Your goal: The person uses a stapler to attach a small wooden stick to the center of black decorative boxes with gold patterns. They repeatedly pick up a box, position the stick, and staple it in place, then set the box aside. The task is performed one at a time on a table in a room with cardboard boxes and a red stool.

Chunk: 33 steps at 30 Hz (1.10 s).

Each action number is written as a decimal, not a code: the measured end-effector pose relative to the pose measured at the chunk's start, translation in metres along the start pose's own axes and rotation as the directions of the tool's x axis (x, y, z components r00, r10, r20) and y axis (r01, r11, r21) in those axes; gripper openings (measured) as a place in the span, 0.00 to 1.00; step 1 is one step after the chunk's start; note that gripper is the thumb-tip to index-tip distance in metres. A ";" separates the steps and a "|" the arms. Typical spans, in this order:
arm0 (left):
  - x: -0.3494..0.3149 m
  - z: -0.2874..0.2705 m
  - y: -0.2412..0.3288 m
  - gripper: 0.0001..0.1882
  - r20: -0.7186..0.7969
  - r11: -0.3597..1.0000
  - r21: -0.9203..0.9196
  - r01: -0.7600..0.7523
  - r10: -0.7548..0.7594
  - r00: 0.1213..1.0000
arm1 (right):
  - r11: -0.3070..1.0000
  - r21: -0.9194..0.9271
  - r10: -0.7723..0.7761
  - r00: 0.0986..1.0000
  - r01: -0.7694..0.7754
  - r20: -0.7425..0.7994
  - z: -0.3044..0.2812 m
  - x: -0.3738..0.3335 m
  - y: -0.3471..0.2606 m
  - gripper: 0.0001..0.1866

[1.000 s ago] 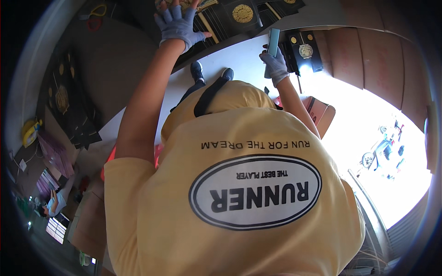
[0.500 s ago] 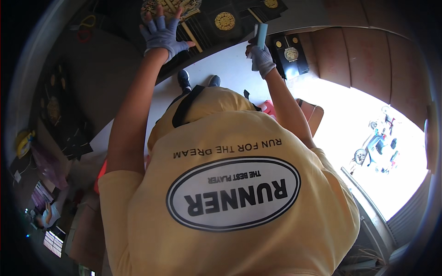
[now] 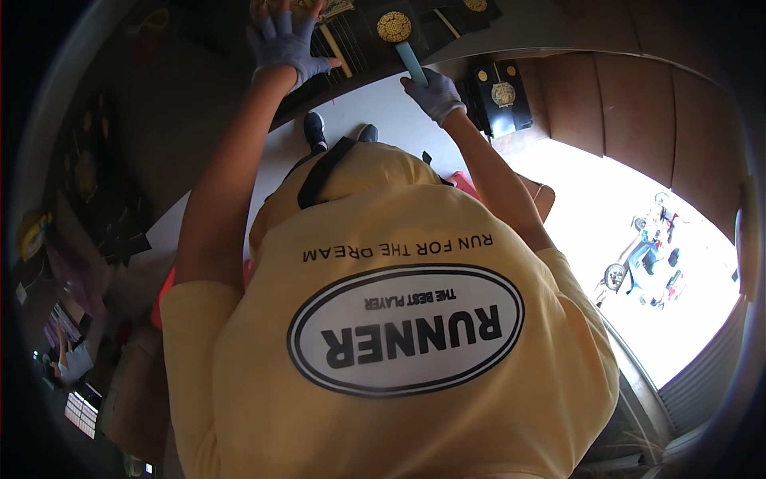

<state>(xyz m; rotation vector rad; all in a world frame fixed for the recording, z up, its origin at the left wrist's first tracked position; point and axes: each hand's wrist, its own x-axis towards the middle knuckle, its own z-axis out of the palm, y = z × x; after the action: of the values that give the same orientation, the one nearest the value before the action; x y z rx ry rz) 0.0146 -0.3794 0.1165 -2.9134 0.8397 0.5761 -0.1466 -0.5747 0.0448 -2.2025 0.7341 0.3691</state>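
Tool (image 3: pixel 412 63): pale blue, stick-shaped, at 12 o'clock in the frame. Held in the right hand (image 3: pixel 436 94), gloved grey, fingers closed round its lower end; its upper end points up toward a gold medallion (image 3: pixel 394 26) on a black panel (image 3: pixel 363 32).

Left hand (image 3: pixel 283 41): gloved grey, at 11 o'clock, fingers spread flat on the black panel, holding nothing. Just beside it, at its 3 o'clock, a tan strip (image 3: pixel 331 44) lying on the panel.

Black box (image 3: pixel 500 96): gold emblem on its face, at 3 o'clock from the right hand, near it.

White floor (image 3: pixel 375 100): below the hands, with two dark shoes (image 3: pixel 315 132).

Yellow shirt (image 3: pixel 399 335): fills the centre and lower frame, bearing a black-and-white oval print.
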 end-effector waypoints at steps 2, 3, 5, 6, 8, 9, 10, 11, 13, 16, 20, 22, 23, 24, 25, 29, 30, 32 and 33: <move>-0.005 0.000 0.000 0.58 -0.062 1.000 0.006 -0.010 0.010 0.998 | 0.997 0.014 0.078 0.997 -0.079 0.026 0.003 0.001 0.001 0.22; -0.004 -0.003 0.000 0.57 -0.042 1.000 0.001 0.002 -0.002 0.999 | 0.986 0.100 0.124 0.990 -0.130 0.068 0.005 0.004 0.007 0.22; -0.002 -0.008 0.005 0.57 -0.048 1.000 -0.025 -0.019 0.018 0.999 | 0.977 0.202 0.055 0.998 -0.061 0.034 0.004 0.018 0.033 0.22; -0.001 -0.009 0.008 0.56 -0.048 0.999 -0.041 -0.026 0.024 0.999 | 0.988 0.121 0.093 0.996 -0.091 -0.011 -0.001 0.033 0.049 0.19; 0.001 -0.012 0.013 0.56 -0.086 1.000 -0.019 -0.003 0.002 0.996 | 0.898 0.429 0.010 0.981 -0.095 0.194 -0.040 0.026 0.023 0.14; 0.003 -0.014 0.019 0.55 -0.105 1.000 -0.011 -0.009 0.008 0.994 | 0.919 0.374 0.030 0.970 -0.122 0.241 -0.053 0.033 0.026 0.12; 0.005 -0.014 0.023 0.55 -0.120 1.000 -0.004 -0.014 0.013 0.993 | 0.925 0.371 -0.006 0.975 -0.079 0.224 -0.052 0.039 0.032 0.12; 0.006 -0.011 0.025 0.55 -0.153 0.999 0.000 -0.037 0.037 0.988 | 0.930 0.366 -0.044 0.977 -0.037 0.208 -0.048 0.043 0.042 0.12; 0.011 0.002 0.020 0.55 -0.207 0.999 0.023 -0.024 0.028 0.978 | 0.969 0.242 -0.103 0.978 0.056 0.184 -0.026 0.043 0.033 0.11; 0.007 -0.002 0.020 0.55 -0.187 0.999 -0.015 -0.043 0.040 0.982 | 0.775 0.628 -0.202 0.911 -0.076 0.360 0.025 0.015 0.034 0.11; 0.004 -0.004 0.021 0.54 -0.181 0.998 -0.044 -0.052 0.043 0.983 | 0.687 0.716 -0.270 0.870 -0.127 0.413 0.077 -0.008 0.016 0.13; 0.005 -0.007 0.021 0.54 -0.128 0.999 -0.018 -0.031 0.028 0.991 | 0.712 0.688 -0.251 0.865 -0.139 0.435 0.081 -0.020 -0.008 0.14; 0.002 -0.004 0.019 0.54 -0.192 0.997 -0.039 -0.059 0.050 0.980 | 0.762 0.643 -0.257 0.876 -0.076 0.408 0.091 -0.019 -0.008 0.14; 0.003 -0.004 0.020 0.54 -0.176 0.998 -0.036 -0.050 0.043 0.983 | 0.805 0.593 -0.267 0.887 -0.010 0.377 0.098 -0.017 -0.010 0.15; 0.005 -0.006 0.021 0.54 -0.160 0.999 -0.032 -0.041 0.036 0.986 | 0.842 0.536 -0.277 0.897 0.054 0.345 0.105 -0.016 -0.012 0.16; 0.004 -0.010 0.025 0.54 -0.133 1.000 0.012 -0.025 0.027 0.991 | 0.965 0.260 -0.061 0.926 -0.041 0.372 0.101 -0.020 -0.046 0.23; 0.006 -0.011 0.027 0.54 -0.103 1.000 0.010 -0.014 0.015 0.995 | 0.971 0.238 -0.058 0.928 -0.033 0.367 0.097 -0.023 -0.052 0.22; 0.008 -0.015 0.028 0.55 -0.046 1.000 0.009 0.007 -0.006 0.999 | 0.981 0.195 -0.054 0.934 -0.017 0.354 0.090 -0.026 -0.059 0.21; 0.008 -0.016 0.030 0.55 -0.051 1.000 0.006 0.009 -0.009 0.999 | 0.985 0.166 -0.014 0.925 -0.053 0.380 0.086 -0.027 -0.060 0.21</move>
<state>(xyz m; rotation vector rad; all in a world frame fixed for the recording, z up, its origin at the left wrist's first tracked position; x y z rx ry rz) 0.0108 -0.4111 0.1296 -2.9365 0.8319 0.4991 -0.1336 -0.4676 0.0362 -1.8828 0.5504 0.6945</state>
